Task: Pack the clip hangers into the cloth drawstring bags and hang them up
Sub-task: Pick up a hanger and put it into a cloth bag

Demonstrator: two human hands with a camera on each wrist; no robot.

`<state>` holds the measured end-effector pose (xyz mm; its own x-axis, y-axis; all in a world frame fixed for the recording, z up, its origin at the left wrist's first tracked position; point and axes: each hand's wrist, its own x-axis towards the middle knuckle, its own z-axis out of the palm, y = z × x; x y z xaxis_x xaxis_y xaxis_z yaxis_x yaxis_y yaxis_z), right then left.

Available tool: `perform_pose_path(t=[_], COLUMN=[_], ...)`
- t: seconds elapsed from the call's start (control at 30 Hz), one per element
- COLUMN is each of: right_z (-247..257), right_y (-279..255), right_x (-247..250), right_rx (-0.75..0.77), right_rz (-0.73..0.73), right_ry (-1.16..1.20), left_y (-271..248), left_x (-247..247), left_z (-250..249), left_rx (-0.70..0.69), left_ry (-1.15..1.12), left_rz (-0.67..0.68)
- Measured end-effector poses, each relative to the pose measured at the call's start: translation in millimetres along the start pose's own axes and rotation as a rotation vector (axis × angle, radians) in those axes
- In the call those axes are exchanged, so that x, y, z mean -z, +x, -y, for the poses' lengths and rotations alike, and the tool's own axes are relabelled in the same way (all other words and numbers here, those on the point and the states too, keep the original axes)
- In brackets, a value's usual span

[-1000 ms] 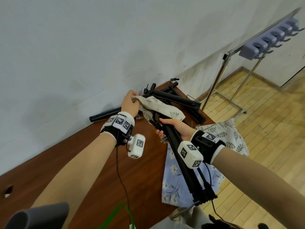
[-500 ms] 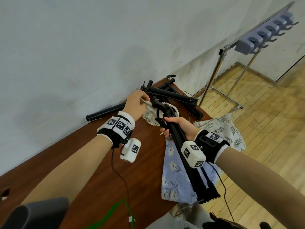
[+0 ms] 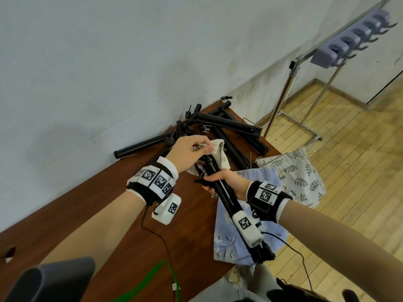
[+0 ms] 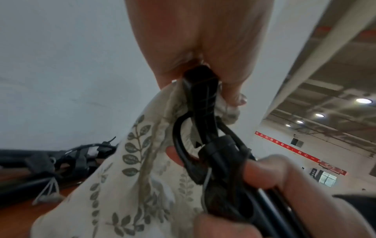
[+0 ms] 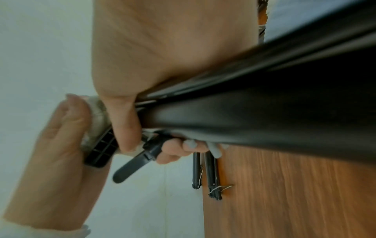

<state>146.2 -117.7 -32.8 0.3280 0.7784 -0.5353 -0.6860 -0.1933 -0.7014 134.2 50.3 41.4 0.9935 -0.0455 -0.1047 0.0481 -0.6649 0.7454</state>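
Pinching a cream leaf-print cloth bag's (image 3: 220, 154) rim, left hand (image 3: 189, 151) at eleven o'clock; right hand (image 3: 226, 182) clamps black clip hangers (image 3: 226, 197), whose clips may snag the cloth.

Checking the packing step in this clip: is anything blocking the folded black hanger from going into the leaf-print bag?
Nothing visible does. The left hand pinches the rim of the leaf-print drawstring bag and holds the mouth up, and the right hand grips the folded black clip hanger, whose top end sits right at that rim.
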Motion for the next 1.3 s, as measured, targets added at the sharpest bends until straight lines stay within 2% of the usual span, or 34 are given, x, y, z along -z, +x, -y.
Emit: perform_pose_path(t=[0.1,0.27,0.4,0.47,0.57,0.63,0.73,0.8,0.9,1.03,1.13,1.3], right_z=[-1.2,-4.2,-4.9,-6.6,-5.6,-5.0,-4.3,-4.7,-4.2,1.6,3.6,-4.6], right_y=[1.5,11.0,14.8,14.6,12.0,10.1,8.6,9.1,11.4,16.3,18.3,25.4], right_x=[3.6,14.7,19.4,23.2,27.1,28.0,24.3,19.6,15.1,15.0,12.5,14.5], right_rx=[0.064,0.056,0.010,0.013,0.019,0.007,-0.033,-0.038,-0.010,-0.059,-0.132,-0.220], right_rz=[0.002,-0.061,-0.067,-0.095,-0.154,-0.150,-0.102,-0.063,-0.056,-0.079,-0.054,-0.064], right_ry=[0.027,0.069,0.103,0.199,0.354,0.399,0.321,0.285,0.347,0.410,0.325,0.285], left_y=[-6.3,-20.1,-22.4,-20.2,-16.5,-12.1,-0.9,9.3,20.6,23.7,19.0,5.7], left_x=[9.2,10.6,18.0,23.1,29.0,29.0,27.0,25.5,21.5,14.6,8.1,2.2], left_z=[-6.9,-21.4,-18.8,-7.3,19.9,35.3,41.4,42.9,43.5,39.6,26.9,8.6], left_rx=[-0.133,-0.216,-0.232,-0.188,-0.068,0.047,0.184,0.221,0.240,0.164,0.071,-0.088], left_ry=[-0.073,-0.023,0.040,0.107,0.256,0.291,0.126,0.041,0.033,-0.015,-0.029,0.073], left_rz=[-0.097,0.106,0.121,0.013,-0.237,-0.311,-0.437,-0.467,-0.345,-0.162,-0.115,0.090])
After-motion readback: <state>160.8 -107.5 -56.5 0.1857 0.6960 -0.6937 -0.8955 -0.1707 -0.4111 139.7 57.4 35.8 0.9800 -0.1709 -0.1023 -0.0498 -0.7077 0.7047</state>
